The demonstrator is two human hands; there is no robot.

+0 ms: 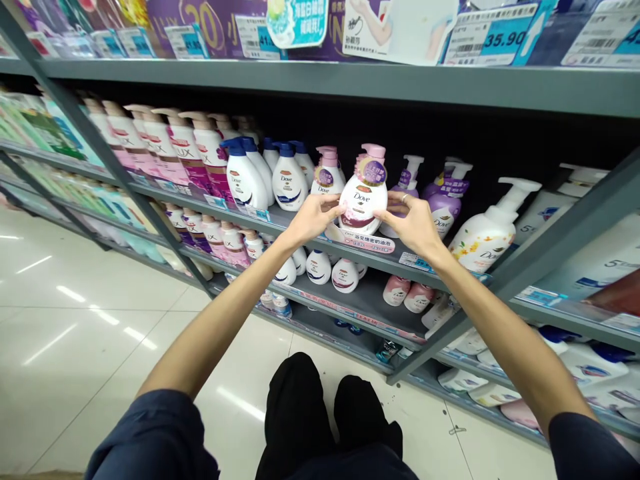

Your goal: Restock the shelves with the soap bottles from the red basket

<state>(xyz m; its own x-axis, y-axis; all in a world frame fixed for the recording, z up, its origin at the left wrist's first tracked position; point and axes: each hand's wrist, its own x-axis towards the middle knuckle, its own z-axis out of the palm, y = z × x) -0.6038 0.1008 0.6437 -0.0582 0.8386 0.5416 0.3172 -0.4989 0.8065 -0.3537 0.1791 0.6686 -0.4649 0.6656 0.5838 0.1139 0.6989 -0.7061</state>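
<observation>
A white Dove pump bottle (363, 200) with a pink pump top and a purple round tag stands upright at the front of the middle shelf. My left hand (319, 215) grips its left side, thumb and fingers at the lower edge. On the other side, my right hand (411, 219), with a ring on one finger, holds the bottle by its right edge. Another pink-topped Dove bottle (327, 175) is just behind my left hand. Purple Dove pump bottles (445, 207) stand to the right, partly behind my right hand.
Blue-topped Dove bottles (290, 179) and Lux pump bottles (186, 143) line the shelf leftward. A floral white pump bottle (484, 233) stands right. The upper shelf edge (320, 81) runs above my hands. Lower shelves hold more bottles (345, 275), and a slanted-looking upright (560, 220) divides the bays.
</observation>
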